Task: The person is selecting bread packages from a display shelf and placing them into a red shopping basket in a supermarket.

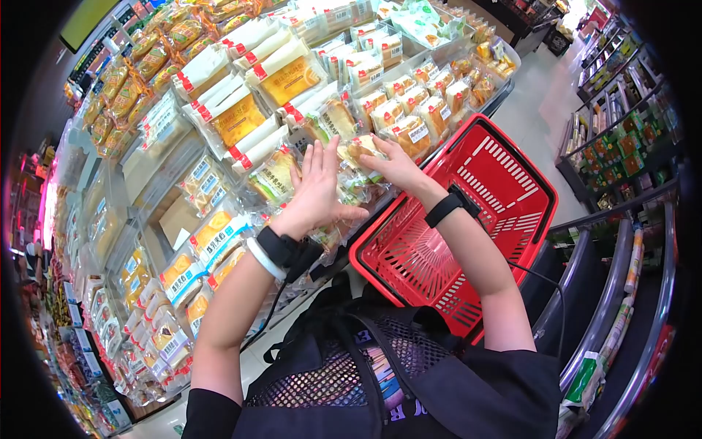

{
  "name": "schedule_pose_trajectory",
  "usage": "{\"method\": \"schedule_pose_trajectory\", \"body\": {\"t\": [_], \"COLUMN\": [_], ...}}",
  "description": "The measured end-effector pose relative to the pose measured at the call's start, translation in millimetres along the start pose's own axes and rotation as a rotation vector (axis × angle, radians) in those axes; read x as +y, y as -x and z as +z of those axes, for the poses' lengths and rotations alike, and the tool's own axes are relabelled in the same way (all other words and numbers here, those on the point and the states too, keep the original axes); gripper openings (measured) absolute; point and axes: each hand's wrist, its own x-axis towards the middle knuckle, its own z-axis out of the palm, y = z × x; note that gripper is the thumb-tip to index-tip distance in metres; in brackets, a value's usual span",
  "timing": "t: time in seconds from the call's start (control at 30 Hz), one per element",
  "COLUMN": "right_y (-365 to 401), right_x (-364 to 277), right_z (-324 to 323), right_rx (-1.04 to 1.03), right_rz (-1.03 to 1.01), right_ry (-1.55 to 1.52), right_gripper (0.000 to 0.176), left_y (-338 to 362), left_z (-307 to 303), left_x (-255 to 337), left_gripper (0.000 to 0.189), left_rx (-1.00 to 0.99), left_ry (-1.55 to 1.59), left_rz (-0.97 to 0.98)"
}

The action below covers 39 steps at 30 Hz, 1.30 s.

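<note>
My left hand point(319, 183) is spread over the front of the bread display, fingers stretched out and thumb pointing right. Under and beside it are wrapped sandwiches point(273, 175) with green filling showing through clear film. My right hand point(397, 168) reaches in from the right, its fingers apart, with the tips at a wrapped bread point(358, 149). Whether the fingertips press on that wrapper is hard to make out. Dark bands circle both wrists, and a white ring sits on the left one.
A red shopping basket point(530, 212) with slotted walls stands beneath my right forearm. Packs of sliced bread point(287, 77) and small bagged buns point(413, 135) fill the display. Shelving point(614, 139) lines the right side, past an aisle floor point(541, 102). Thin cables run from both wristbands.
</note>
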Motion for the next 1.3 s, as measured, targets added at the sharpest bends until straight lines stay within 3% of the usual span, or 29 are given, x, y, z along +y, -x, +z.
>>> {"method": "schedule_pose_trajectory", "body": {"t": [0.03, 0.07, 0.2, 0.3, 0.37, 0.4, 0.43, 0.5, 0.53, 0.8, 0.87, 0.93, 0.97, 1.1, 1.23, 1.3], "right_y": [-1.3, -12.7, 11.3, 11.7, 18.6, 26.7, 36.9, 57.7, 67.7, 87.7, 91.6, 94.7, 94.4, 92.9, 94.9, 89.3], "right_x": [7.1, 22.1, -23.6, -18.4, -17.1, -19.0, -20.3, -25.3, -29.1, -28.2, -29.0, -27.9, -26.2, -19.5, -18.0, -21.5], "right_z": [2.9, 5.7, 2.0, 9.9, 12.3, 9.8, 7.7, 6.9, 6.4, 2.2, 3.7, 12.8, 14.2, 18.9, 23.0, 32.1], "right_rx": [0.059, 0.059, 0.111, 0.231, 0.247, 0.272, 0.292, 0.263, 0.228, -0.01, -0.05, -0.089, -0.087, -0.028, 0.059, 0.089], "right_rz": [0.005, -0.036, -0.079, -0.148, -0.157, -0.267, -0.379, -0.405, -0.47, -0.529, -0.548, -0.472, -0.469, -0.581, -0.619, -0.616], "right_ry": [-0.002, -0.019, 0.04, 0.146, 0.138, 0.206, 0.274, 0.282, 0.338, 0.509, 0.508, 0.649, 0.649, 0.582, 0.562, 0.566], "right_gripper": [0.08, 0.071, 0.061, 0.063, 0.065, 0.066, 0.067, 0.068, 0.068, 0.095, 0.1, 0.108, 0.108, 0.103, 0.093, 0.088], "left_y": [-3.7, -6.8, -12.6, -10.5, -8.6, -5.7, -3.1, 0.9, 5.1, -7.3, -13.7, -22.8, -25.1, -27.3, -33.6, -36.0], "left_z": [0.2, 0.3, -8.0, -12.6, -18.3, -29.5, -36.7, -46.9, -44.3, -25.8, -30.7, -26.7, -24.3, -15.7, -15.4, -13.1], "left_x": [-1.7, -3.4, -5.1, -18.1, -34.8, -36.4, -39.7, -48.0, -47.8, -50.6, -48.9, -55.3, -58.3, -57.7, -56.9, -64.2], "left_gripper": [0.131, 0.13, 0.126, 0.112, 0.09, 0.071, 0.071, 0.062, 0.056, 0.062, 0.063, 0.063, 0.062, 0.041, 0.033, 0.032], "left_rx": [-0.017, -0.034, -0.134, -0.136, 0.053, 0.148, 0.15, 0.035, 0.08, -0.058, -0.158, -0.237, -0.311, -0.291, -0.358, -0.253], "left_ry": [-0.018, -0.036, 0.105, 0.217, 0.083, 0.082, 0.084, 0.143, 0.158, 0.333, 0.377, 0.462, 0.547, 0.801, 0.778, 0.816], "left_rz": [-0.02, -0.041, 0.005, 0.096, 0.189, 0.185, 0.173, 0.023, 0.048, -0.128, -0.303, -0.262, -0.222, -0.143, -0.182, -0.137]}}
